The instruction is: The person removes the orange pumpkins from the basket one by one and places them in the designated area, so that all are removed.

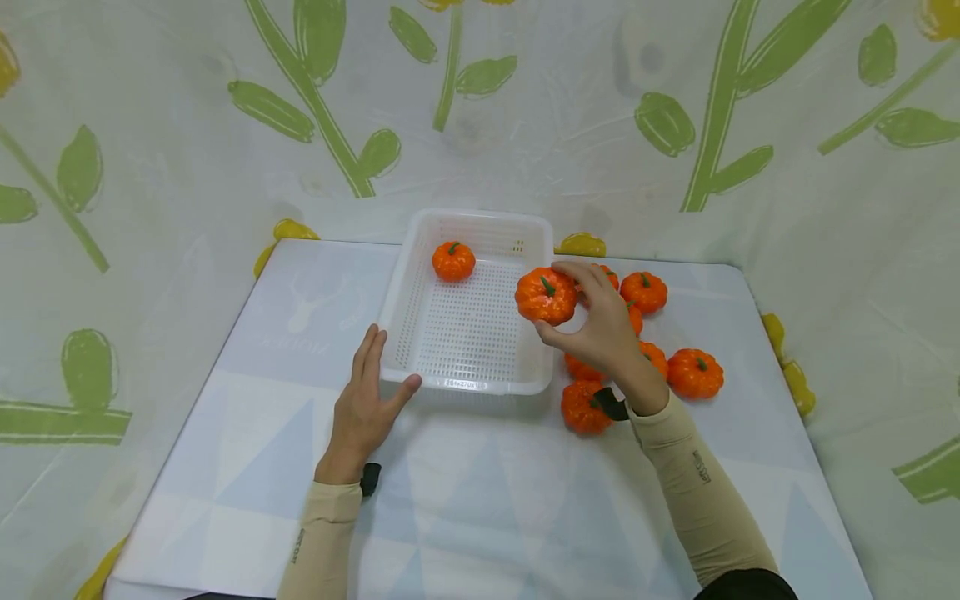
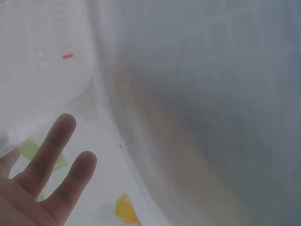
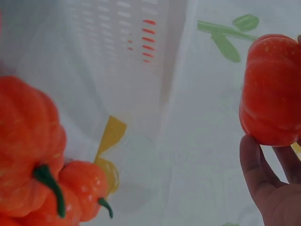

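A white perforated plastic basket [image 1: 465, 386] stands on the table, with one small orange pumpkin [image 1: 453, 262] inside at its back left. My right hand [image 1: 602, 329] grips another pumpkin [image 1: 545, 297] between thumb and fingers, over the basket's right rim. That same pumpkin [image 3: 270, 89] shows raised in the right wrist view. My left hand [image 1: 363, 417] has its fingers extended at the basket's front left corner; whether it touches is hard to tell. In the left wrist view, the left fingers [image 2: 56, 141] appear straight and spread beside the basket wall.
Several pumpkins lie to the right of the basket, among them one at the far right [image 1: 696, 373], one at the front [image 1: 587, 408] and one at the back [image 1: 643, 292]. My right forearm partly hides some. A flower-patterned sheet [image 1: 525, 167] rises behind the table [image 1: 480, 508].
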Available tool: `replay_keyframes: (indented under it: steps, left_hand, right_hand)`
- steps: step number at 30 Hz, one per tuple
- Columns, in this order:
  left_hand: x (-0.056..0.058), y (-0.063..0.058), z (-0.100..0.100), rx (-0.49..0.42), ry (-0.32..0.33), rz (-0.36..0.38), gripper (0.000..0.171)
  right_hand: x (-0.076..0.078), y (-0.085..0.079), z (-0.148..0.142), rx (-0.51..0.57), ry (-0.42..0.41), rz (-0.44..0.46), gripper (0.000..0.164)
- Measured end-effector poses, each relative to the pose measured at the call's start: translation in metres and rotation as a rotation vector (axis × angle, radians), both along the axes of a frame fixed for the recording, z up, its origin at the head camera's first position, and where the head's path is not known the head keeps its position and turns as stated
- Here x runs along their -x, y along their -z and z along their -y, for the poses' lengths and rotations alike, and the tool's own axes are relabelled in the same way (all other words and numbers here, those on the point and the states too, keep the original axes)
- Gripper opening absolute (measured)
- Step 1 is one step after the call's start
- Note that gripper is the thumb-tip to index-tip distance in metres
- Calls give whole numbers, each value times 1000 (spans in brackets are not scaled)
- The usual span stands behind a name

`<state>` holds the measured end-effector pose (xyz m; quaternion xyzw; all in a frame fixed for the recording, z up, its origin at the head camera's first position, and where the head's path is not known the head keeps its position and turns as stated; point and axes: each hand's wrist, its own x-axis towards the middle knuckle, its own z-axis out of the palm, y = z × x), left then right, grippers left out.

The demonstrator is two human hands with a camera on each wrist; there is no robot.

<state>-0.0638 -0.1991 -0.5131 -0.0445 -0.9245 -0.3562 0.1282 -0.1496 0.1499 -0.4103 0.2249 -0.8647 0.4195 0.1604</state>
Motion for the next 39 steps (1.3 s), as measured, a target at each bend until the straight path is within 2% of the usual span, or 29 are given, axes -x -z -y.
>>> replay_keyframes:
  steps: [8, 13, 17, 26, 39]
  left_hand:
    - [1, 1, 0, 0, -5, -4, 90]
    - [0, 1, 0, -4, 2, -10, 89]
    - [0, 0, 0, -4, 4, -11, 89]
    - [1, 1, 1, 3, 8, -18, 90]
    - [0, 1, 0, 2, -2, 1, 91]
  right_hand:
    - [-18, 6, -22, -23, 56, -12, 74]
    - [-27, 9, -36, -28, 83, 50, 75]
    - [-32, 18, -50, -39, 122, 86, 75]
    - [-48, 34, -74, -68, 149, 78, 78]
    - [-64, 40, -97, -90, 223, 86, 78]
